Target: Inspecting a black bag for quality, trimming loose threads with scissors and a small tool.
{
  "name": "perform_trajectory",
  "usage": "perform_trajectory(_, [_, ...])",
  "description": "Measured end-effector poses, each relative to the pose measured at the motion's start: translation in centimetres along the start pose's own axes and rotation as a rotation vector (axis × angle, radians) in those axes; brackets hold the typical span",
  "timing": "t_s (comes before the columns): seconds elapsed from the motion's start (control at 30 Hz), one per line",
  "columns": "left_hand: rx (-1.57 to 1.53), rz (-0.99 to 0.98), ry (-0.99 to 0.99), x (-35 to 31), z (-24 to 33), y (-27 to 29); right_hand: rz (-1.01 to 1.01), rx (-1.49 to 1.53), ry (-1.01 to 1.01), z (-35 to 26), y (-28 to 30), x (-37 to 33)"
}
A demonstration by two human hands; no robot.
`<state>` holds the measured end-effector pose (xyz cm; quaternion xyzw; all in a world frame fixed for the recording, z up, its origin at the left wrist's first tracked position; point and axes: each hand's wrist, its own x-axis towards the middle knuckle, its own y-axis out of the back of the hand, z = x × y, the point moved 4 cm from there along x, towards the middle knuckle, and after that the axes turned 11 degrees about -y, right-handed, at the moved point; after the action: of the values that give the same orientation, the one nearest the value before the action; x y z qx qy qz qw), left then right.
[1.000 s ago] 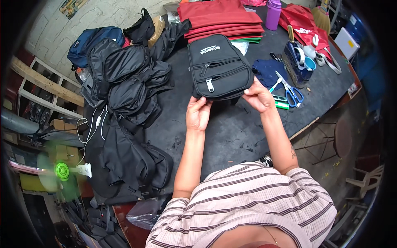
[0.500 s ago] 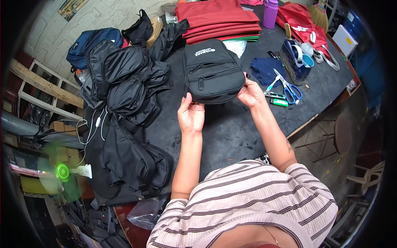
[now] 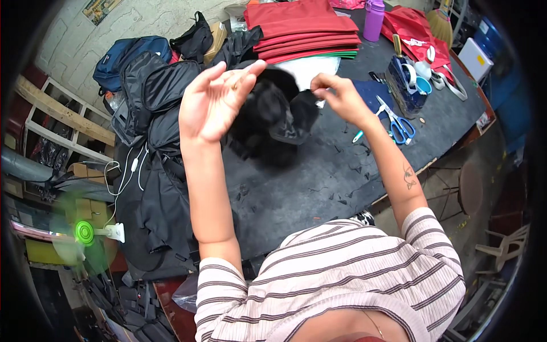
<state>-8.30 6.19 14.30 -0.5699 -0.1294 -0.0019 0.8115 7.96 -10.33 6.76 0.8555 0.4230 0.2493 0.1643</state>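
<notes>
A black bag point(image 3: 276, 114), smeared by motion, hangs or turns over the table between my hands; its zippers cannot be made out. My left hand point(image 3: 212, 105) is raised at its left side, palm showing, fingers apart and holding nothing. On the other side my right hand point(image 3: 342, 100) has its fingers pinched together at the bag's upper right edge. Beyond the bag lies a stack of folded red fabric point(image 3: 302, 28), with a white sheet point(image 3: 313, 69) at its near side.
Black bags point(image 3: 165, 85) are heaped on the left, beside a blue backpack point(image 3: 128, 60). Blue-handled scissors point(image 3: 401, 128), a dark blue cloth point(image 3: 367, 94), a tool holder point(image 3: 405, 85) and a purple bottle point(image 3: 374, 21) stand or lie right. A green fan point(image 3: 85, 232) spins near the left edge.
The bag, held level in both hands before, is now blurred and turned. My left hand has let go and moved up and left. My right hand has moved up slightly.
</notes>
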Motion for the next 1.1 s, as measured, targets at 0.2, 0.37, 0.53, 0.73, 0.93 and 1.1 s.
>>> perform_trajectory(0.2, [0.521,0.517,-0.369,3.3,4.4,11.7,-0.332,0.345,-0.085,1.7,-1.0,2.1])
perform_trajectory(0.37, [2.086,-0.217,0.031,3.6,3.4,13.4,-0.317,0.170,-0.274,6.5,-7.4,0.2])
perform_trajectory(0.53, [2.683,-0.199,0.448,4.5,0.3,11.0,-0.005,-0.293,0.061,4.0,-10.3,0.2])
perform_trajectory(0.73, [2.080,-0.020,-0.233,4.6,2.1,7.5,-0.153,0.390,0.012,2.4,-7.7,3.1])
perform_trajectory(0.93, [2.458,0.378,-0.503,2.7,3.4,13.1,0.434,-0.167,0.211,3.8,-4.5,4.2])
perform_trajectory(1.1, [2.433,-0.242,-1.042,2.4,-3.4,7.8,0.170,-0.041,-0.600,11.3,-6.6,-0.8])
